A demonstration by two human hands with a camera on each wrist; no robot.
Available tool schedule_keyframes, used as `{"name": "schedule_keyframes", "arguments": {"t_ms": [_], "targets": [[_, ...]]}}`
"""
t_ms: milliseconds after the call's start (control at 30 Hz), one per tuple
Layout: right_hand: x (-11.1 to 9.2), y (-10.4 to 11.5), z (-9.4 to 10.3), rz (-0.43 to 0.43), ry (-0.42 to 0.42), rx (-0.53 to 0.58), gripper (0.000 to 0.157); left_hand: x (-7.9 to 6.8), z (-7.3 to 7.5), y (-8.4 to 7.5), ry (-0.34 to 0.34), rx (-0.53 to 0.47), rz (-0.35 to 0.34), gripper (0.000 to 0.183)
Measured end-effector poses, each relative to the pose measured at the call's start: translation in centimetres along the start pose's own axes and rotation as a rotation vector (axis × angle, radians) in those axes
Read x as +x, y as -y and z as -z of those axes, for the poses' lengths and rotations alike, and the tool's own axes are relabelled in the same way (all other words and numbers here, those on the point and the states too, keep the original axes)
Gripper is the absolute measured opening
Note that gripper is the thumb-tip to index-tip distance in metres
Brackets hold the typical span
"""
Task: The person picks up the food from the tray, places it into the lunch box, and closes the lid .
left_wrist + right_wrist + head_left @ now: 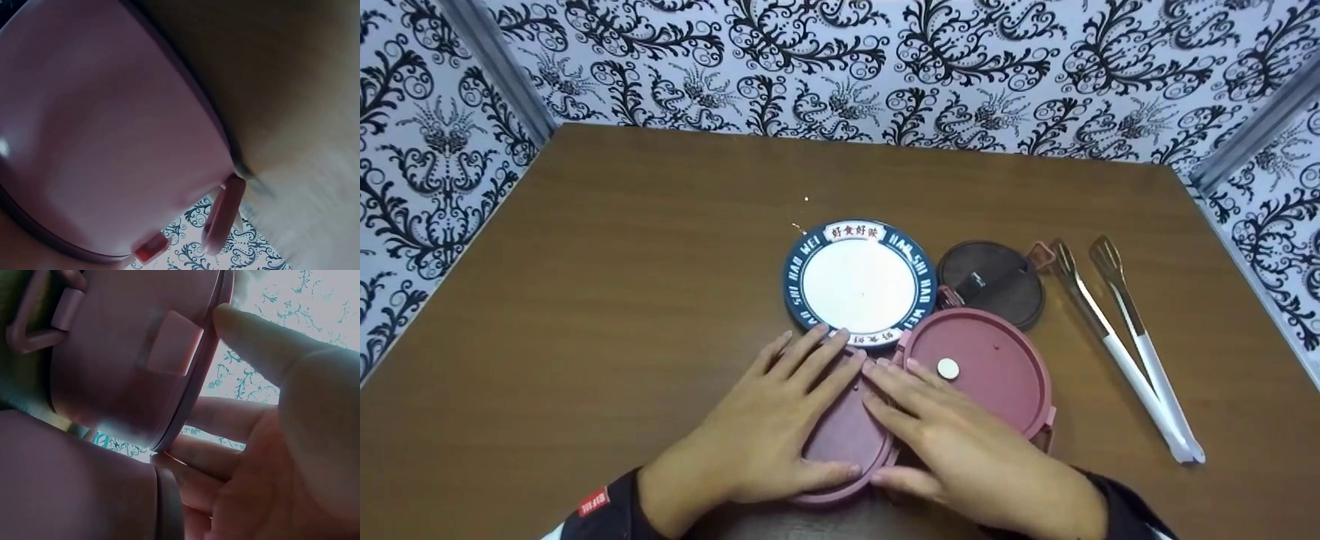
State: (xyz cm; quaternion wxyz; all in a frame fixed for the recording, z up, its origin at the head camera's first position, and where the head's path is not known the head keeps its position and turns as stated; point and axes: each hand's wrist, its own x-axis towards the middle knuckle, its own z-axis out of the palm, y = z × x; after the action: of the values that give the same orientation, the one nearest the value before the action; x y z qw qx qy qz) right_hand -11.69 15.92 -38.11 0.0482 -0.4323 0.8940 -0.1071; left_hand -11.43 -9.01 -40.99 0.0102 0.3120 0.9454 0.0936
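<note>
In the head view, a pink round container with a lid [851, 431] stands near the front of the table under both hands. My left hand [769, 420] lies across the lid's left side, fingers extended toward its far edge and thumb along the near part. From the right, my right hand [960, 435] reaches over the same rim, its thumb at the near edge. In the right wrist view, the thumb and fingertips touch the rim of the pink container [118, 360], which has a side clip [175, 343] and a handle loop [34, 332]. Its pink wall [112, 129] fills the left wrist view.
A second pink round container [997, 382] with a white button on top stands close right. Behind them are a blue-rimmed white plate [859, 285] and a dark round lidded piece [997, 292] with pink loops. Tongs [1140, 367] with white handles lie at right.
</note>
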Motion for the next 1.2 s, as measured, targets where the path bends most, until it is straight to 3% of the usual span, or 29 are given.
{"name": "schedule_keyframes", "arguments": {"t_ms": [367, 867, 1200], "targets": [[0.5, -0.2, 0.2, 0.027, -0.144, 0.024, 0.066, 0.3, 0.8, -0.2, -0.026, -0.018, -0.009, 0.108], [0.5, -0.2, 0.7, 0.011, -0.086, 0.043, 0.069, 1.0, 1.3, -0.5, 0.036, -0.051, 0.005, 0.114], [0.9, -0.3, 0.9, 0.053, -0.093, 0.002, 0.068, 0.9, 0.8, -0.1, 0.013, 0.007, -0.009, 0.114]]}}
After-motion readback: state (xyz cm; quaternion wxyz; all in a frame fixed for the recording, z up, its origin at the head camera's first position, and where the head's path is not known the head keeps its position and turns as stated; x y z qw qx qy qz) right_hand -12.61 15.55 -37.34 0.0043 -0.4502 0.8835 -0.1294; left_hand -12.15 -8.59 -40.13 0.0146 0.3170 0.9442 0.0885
